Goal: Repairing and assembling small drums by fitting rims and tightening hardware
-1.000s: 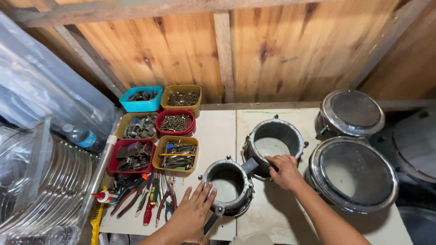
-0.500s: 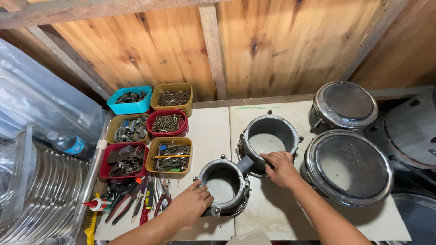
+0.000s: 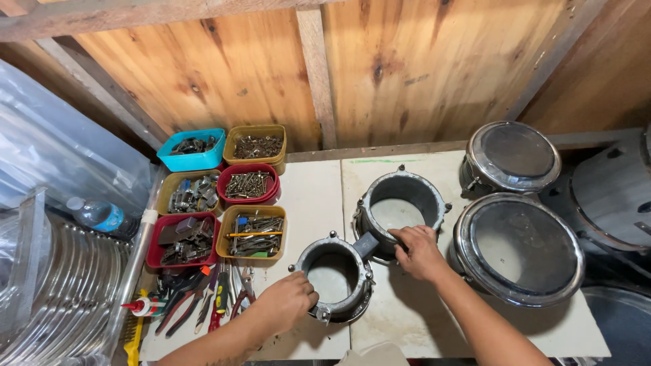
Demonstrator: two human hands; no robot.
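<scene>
A pale surface [image 3: 319, 190] meets a wooden plank wall. At frame centre, the left hand [image 3: 288, 301] clamps the smaller drum shell [image 3: 333, 279]; the right hand [image 3: 420, 251] grips the larger shell's [image 3: 400, 203] rim. Parts trays [image 3: 224, 196] crowd the left, finished drums [image 3: 519, 244] the right edge.

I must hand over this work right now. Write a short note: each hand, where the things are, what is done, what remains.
Left hand: grips the rim of the smaller grey shell.
Right hand: holds the near rim of the larger grey shell.
Both shells sit joined on the white bench, without heads.
Done: two drums with heads, one behind the other, stand at right.
Left: both shells are bare; pliers and trays of screws wait at left.
</scene>
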